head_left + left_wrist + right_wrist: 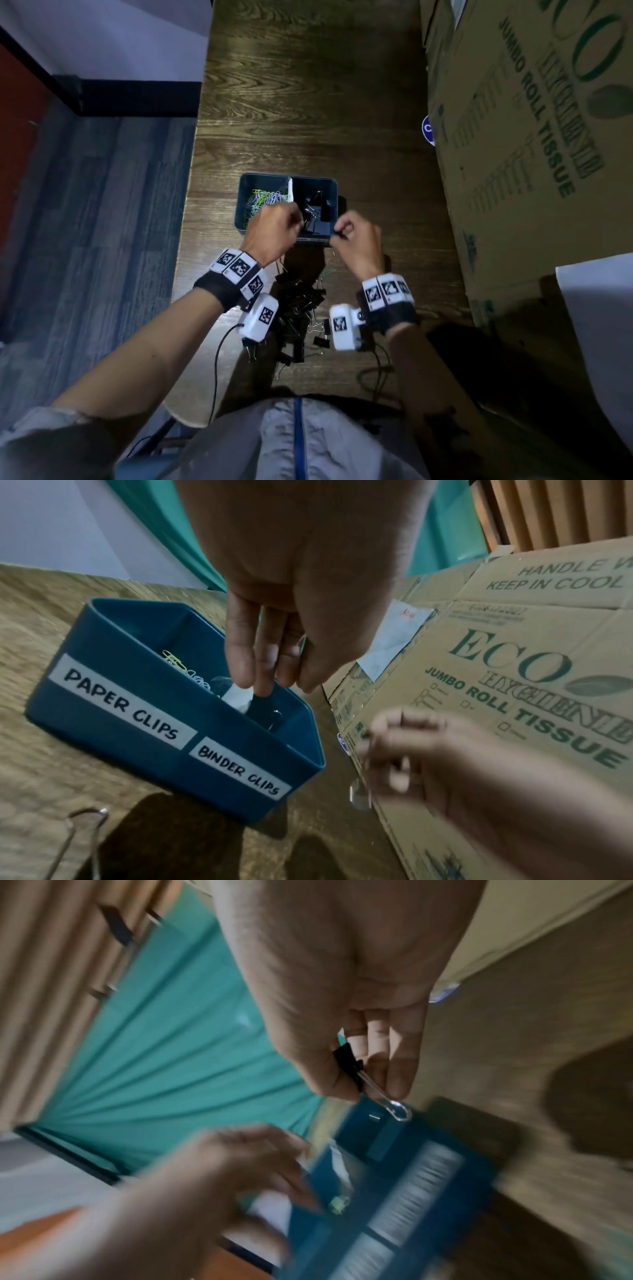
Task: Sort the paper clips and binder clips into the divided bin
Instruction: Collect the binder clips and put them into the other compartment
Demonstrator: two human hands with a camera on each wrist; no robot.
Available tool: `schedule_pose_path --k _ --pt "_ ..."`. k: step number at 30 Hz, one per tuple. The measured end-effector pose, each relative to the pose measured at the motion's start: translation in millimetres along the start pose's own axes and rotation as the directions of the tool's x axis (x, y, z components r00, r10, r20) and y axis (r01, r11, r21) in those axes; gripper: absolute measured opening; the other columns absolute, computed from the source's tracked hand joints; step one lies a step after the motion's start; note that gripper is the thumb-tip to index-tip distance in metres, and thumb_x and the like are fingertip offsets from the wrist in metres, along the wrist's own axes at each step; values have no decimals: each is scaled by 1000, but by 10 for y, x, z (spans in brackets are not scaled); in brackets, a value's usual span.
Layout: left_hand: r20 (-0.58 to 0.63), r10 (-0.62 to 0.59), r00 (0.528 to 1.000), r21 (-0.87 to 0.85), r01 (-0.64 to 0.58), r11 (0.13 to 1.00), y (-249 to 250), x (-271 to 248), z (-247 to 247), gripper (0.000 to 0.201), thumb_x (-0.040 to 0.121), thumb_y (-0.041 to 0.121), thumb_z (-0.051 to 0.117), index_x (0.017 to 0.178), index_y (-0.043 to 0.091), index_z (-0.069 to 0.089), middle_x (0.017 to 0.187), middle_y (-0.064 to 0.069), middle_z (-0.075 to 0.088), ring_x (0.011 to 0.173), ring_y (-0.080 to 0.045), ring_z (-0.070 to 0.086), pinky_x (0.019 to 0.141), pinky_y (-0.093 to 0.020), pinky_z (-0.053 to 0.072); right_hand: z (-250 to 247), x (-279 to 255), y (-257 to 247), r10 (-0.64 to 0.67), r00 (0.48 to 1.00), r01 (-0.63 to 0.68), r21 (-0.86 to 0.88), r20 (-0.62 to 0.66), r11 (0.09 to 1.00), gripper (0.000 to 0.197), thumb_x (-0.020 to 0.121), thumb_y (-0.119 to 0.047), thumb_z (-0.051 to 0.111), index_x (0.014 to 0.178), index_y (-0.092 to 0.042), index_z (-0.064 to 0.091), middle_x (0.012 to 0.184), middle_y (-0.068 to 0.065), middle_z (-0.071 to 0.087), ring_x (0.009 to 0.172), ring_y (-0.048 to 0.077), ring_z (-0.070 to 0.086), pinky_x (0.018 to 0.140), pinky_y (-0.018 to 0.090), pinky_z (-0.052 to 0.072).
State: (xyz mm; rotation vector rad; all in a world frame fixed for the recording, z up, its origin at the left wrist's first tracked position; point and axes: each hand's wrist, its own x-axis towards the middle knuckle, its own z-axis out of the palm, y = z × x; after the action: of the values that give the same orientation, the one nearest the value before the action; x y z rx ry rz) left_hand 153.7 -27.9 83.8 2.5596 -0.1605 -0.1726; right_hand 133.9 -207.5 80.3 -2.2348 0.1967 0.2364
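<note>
A blue plastic bin (245, 192) with smooth walls and round corners sits on a dark wooden table (308, 102) with wavy grain. A thin white divider (290, 192) splits the bin in two. White labels on its front read "PAPER CLIPS" (123, 706) and "BINDER CLIPS" (240, 771).

The left part holds a tangle of thin, bendy paper clips (265, 200) in green, yellow, blue and white. The right part holds black binder clips (317, 210) with shiny wire handles.

The left hand (274, 228) reaches down over the bin near the divider. Its fingers (240, 653) point down and are bunched close together, with the tips inside the bin. The views do not show whether it holds anything.

The right hand (358, 236) is just beside the bin's near right corner. It pinches one small binder clip (349, 1061) between thumb and fingers. That clip has a black folded body and a silver wire loop sticking out below the fingers.

A pile of binder clips (301, 308) lies on the table between the two wrists, close to the person. A big brown cardboard box (531, 137) with green letters stands to the right of the bin.
</note>
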Motion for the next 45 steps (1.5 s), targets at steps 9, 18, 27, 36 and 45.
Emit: schedule_pose_path --k 9,18,27,36,45 --pt "543 -140 828 324 -52 945 -554 -882 297 88 75 64 67 141 19 29 131 -7 45 114 -25 51 81 -37 47 103 152 -78 -228 971 216 -135 -76 967 17 85 -14 73 99 -16 65 91 0 64 74 14 63 67 33 58" --pt "500 -140 855 383 -73 921 -839 -1573 842 121 67 59 76 150 35 -8 145 -12 20 122 -26 42 84 -40 53 721 -589 580 8 790 374 -491 613 787 95 80 -32 79 152 -45 19 156 4 18 142 30 22 108 58 35" --pt "450 -38 892 323 -123 938 -705 -1358 818 66 86 17 67 140 29 32 123 -8 46 91 -22 61 76 -32 54 855 -639 694 -19 872 305 -514 489 802 32 89 -23 71 120 -20 62 132 5 43 122 28 46 97 45 47" --pt "382 -29 924 341 -112 933 -671 -1198 785 70 74 18 76 134 23 40 119 -9 43 96 -25 53 60 -35 54 702 -582 616 56 957 54 -367 283 929 10 82 -12 79 85 -21 76 107 -2 68 95 15 66 82 22 51" --pt "461 4 888 350 -186 918 -677 -1135 822 54 85 12 67 135 21 47 130 -8 42 105 -23 51 78 -33 54 171 -42 -147 -88 990 104 -141 113 985 6 85 -9 75 88 -13 74 104 -2 68 97 8 57 87 14 41"
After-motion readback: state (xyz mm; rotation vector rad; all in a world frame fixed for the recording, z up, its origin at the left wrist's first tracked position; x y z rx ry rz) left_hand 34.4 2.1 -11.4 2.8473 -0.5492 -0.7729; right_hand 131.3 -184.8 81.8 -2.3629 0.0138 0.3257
